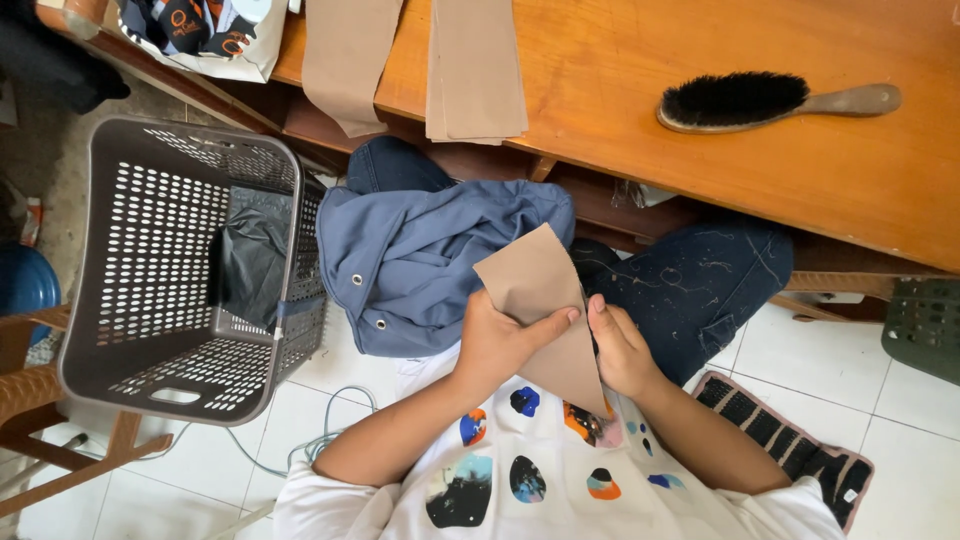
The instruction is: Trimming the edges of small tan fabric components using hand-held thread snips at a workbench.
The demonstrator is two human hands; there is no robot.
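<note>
A tan fabric piece (535,285), cut to a pointed shape, stands up over my lap. My left hand (497,343) grips its left edge with the thumb laid across its front. My right hand (620,350) pinches its right edge just beside that thumb. Under and behind the piece lies a blue-grey garment (420,255) with metal eyelets, bunched on my left knee. I sit in dark speckled jeans (705,280) and a white patterned shirt.
A grey perforated laundry basket (150,260) holding dark cloth stands at my left. The wooden table (640,110) ahead carries tan fabric strips (470,70) hanging over its edge and a black-bristled brush (760,100). A cable runs over the tiled floor.
</note>
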